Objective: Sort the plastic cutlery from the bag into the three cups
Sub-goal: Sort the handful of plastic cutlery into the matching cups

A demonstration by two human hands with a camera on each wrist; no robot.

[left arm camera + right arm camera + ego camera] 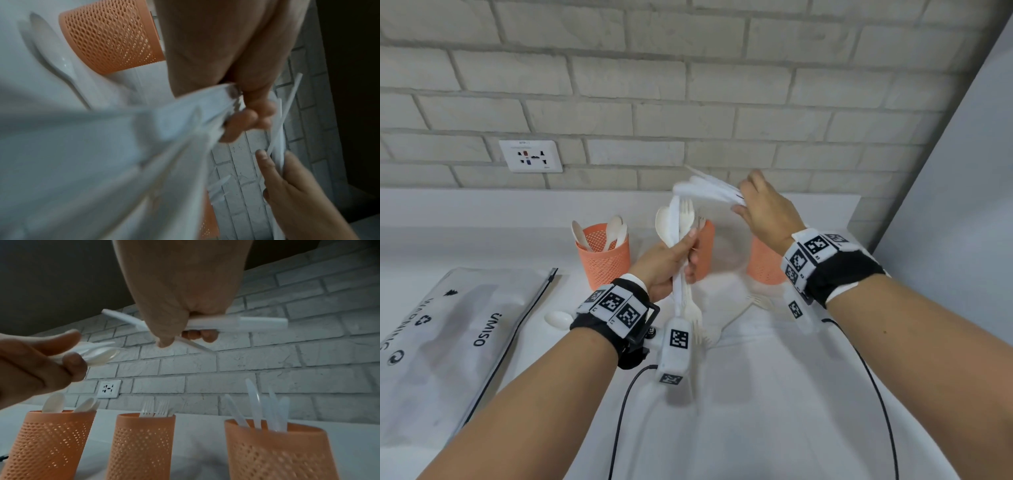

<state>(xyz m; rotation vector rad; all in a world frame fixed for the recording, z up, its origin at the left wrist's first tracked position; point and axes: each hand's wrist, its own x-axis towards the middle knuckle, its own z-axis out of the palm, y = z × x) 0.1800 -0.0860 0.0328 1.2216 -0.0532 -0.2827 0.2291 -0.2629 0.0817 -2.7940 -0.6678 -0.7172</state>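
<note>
The left hand (667,263) grips a mixed bundle (677,226) of spoons and forks upright before the middle cup (141,444), while the right hand (763,212) clasps several knives (709,190) above the right cup (275,451), bag (448,339) lying left.

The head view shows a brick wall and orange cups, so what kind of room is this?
Probably a kitchen or pantry counter. A white countertop runs along a grey brick wall with a power socket, and three orange cups hold plastic cutlery.
</note>
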